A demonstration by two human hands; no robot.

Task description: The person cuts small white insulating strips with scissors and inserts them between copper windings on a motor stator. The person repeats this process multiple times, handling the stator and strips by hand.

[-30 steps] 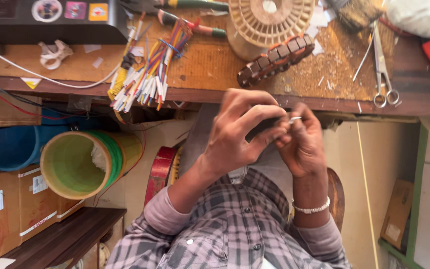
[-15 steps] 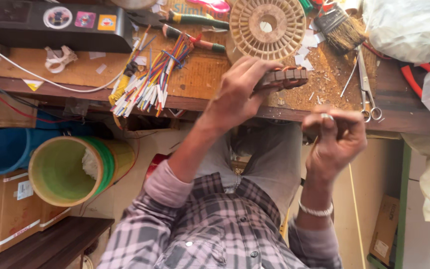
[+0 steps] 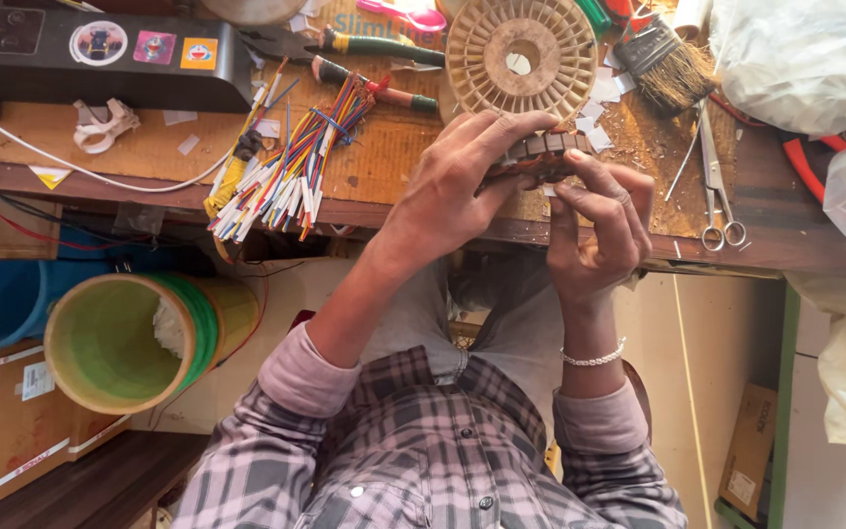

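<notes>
Your two hands meet at centre frame over the counter edge, both closed on one brown slotted part: left hand wraps it from above, right hand pinches it below. One round cream spool lies just above; one wire bundle left.

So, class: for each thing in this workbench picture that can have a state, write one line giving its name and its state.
left hand: gripping the slotted part from above
right hand: pinching the slotted part from below
slotted part: held over the bench edge
round slotted disc: lying flat
scissors: lying shut
brush: lying on its side
wire bundle: tied, ends overhanging the edge
green-rimmed bucket: open, tipped on its side
</notes>
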